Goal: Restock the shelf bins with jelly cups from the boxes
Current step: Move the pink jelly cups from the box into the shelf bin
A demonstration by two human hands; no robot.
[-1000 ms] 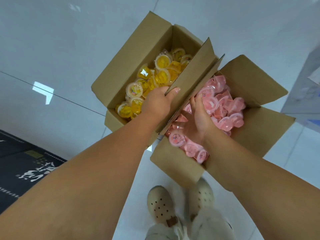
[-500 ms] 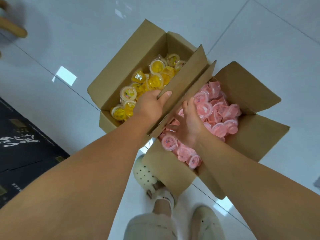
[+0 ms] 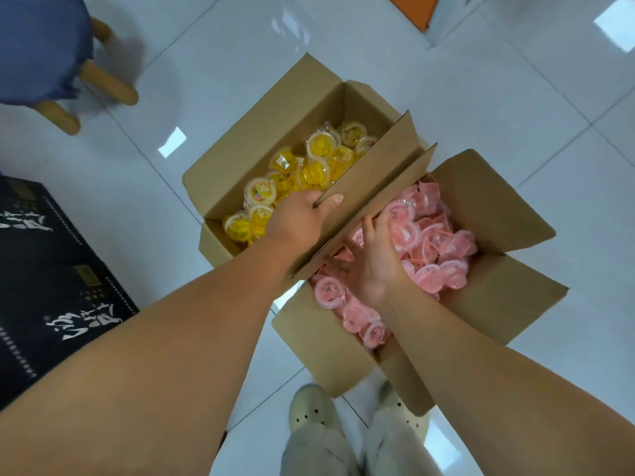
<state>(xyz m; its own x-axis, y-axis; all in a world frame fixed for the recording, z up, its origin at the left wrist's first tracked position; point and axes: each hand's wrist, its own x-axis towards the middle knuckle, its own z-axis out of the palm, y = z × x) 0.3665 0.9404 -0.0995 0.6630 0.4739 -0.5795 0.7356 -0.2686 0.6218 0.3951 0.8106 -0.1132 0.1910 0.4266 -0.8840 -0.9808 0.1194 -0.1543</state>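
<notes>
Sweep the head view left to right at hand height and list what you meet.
Black carton → yellow jelly cups → left hand, gripping a box flap → right hand → pink jelly cups.

My two bare forearms reach forward and down, one on either side of the upright cardboard flap [image 3: 371, 180]. My left hand [image 3: 299, 218] grips the flap's near end. One fingertip lies over its face and the other fingers are hidden behind it. My right hand [image 3: 372, 259] lies just right of the flap, thumb spread toward it and fingers bent downward. Whether they hold anything I cannot tell.
</notes>
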